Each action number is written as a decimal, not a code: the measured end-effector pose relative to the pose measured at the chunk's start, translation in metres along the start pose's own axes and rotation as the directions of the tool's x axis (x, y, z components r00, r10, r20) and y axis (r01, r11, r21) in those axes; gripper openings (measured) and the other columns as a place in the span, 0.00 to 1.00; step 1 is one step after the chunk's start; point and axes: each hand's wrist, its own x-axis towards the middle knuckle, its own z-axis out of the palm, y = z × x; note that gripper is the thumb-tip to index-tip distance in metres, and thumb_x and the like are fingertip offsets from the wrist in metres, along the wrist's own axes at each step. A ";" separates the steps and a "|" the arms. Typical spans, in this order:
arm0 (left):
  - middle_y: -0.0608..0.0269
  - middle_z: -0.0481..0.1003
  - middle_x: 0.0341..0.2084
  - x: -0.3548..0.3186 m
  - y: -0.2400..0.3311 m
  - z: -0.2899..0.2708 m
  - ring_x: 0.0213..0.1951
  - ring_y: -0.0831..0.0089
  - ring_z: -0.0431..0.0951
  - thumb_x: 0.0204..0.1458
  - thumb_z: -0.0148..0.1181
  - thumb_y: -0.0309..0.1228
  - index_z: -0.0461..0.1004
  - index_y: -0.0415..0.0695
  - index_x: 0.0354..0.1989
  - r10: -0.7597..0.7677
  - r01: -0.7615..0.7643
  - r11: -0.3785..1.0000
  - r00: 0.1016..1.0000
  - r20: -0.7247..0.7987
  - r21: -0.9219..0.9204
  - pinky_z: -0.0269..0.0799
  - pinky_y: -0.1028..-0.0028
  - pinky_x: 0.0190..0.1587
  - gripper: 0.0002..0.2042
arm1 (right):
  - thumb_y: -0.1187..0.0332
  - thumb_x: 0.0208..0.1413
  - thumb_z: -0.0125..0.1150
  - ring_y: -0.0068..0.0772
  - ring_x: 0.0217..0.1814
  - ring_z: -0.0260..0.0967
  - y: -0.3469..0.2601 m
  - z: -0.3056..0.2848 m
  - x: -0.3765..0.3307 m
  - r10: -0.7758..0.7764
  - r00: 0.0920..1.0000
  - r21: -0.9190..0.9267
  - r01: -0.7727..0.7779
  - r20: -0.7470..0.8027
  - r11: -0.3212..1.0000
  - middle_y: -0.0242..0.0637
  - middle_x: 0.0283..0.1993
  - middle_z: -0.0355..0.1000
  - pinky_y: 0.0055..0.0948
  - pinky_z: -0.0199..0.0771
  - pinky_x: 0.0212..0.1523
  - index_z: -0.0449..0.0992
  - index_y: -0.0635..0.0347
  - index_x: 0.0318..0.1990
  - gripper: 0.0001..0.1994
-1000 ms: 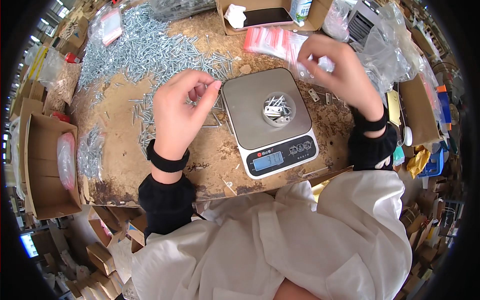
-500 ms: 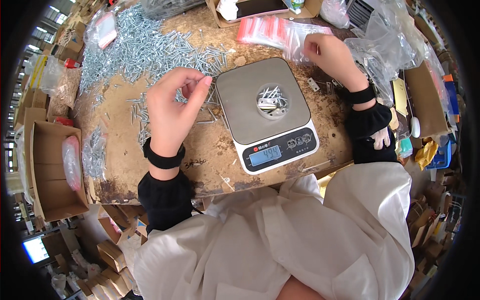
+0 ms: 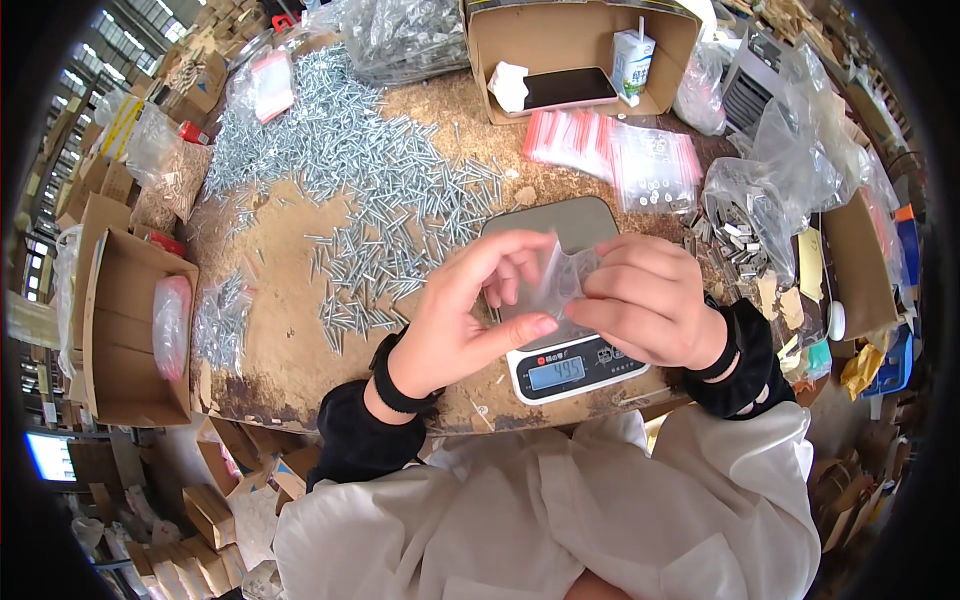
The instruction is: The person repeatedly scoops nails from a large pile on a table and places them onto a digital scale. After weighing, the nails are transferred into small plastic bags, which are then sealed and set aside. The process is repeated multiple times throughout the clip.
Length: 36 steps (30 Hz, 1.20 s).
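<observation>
Table (image 3: 270, 330), screw-strewn: small clear bag (image 3: 548, 285) pinched by fingers of left hand (image 3: 470, 315) and right hand (image 3: 650, 300).
Risk: thin film could slip from the pinch onto the scale (image 3: 560, 300) below.

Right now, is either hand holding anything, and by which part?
Both hands hold one small clear plastic bag above the scale: the left hand pinches its left edge, the right hand its right edge.

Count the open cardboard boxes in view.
3: one box at the table's far edge holding a phone and carton, one on the left, one on the right. Others may be hidden.
</observation>
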 end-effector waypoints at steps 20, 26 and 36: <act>0.61 0.69 0.18 -0.001 0.003 -0.001 0.21 0.59 0.71 0.53 0.67 0.32 0.73 0.43 0.25 0.268 -0.312 0.938 0.929 0.256 0.149 0.63 0.65 0.24 0.10 | 0.60 0.47 0.69 0.35 0.31 0.67 -0.014 0.001 0.002 0.104 0.991 0.129 -0.114 0.087 0.985 0.31 0.30 0.65 0.34 0.75 0.36 0.74 0.54 0.30 0.11; 0.59 0.68 0.18 -0.009 0.002 0.005 0.21 0.60 0.70 0.55 0.67 0.31 0.73 0.40 0.27 0.176 -0.148 0.982 0.939 0.296 -0.113 0.62 0.67 0.24 0.11 | 0.64 0.48 0.69 0.34 0.27 0.64 -0.020 0.005 0.001 0.035 0.997 0.189 -0.048 0.073 0.981 0.31 0.28 0.62 0.31 0.70 0.29 0.72 0.55 0.27 0.10; 0.68 0.73 0.21 -0.009 0.005 -0.004 0.21 0.81 0.68 0.55 0.63 0.24 0.74 0.39 0.27 -0.053 0.098 0.965 0.981 0.186 -0.244 0.63 0.78 0.26 0.06 | 0.67 0.46 0.72 0.32 0.23 0.67 -0.015 -0.013 0.002 0.016 1.000 0.129 -0.015 -0.002 0.991 0.29 0.23 0.66 0.30 0.72 0.30 0.76 0.55 0.27 0.08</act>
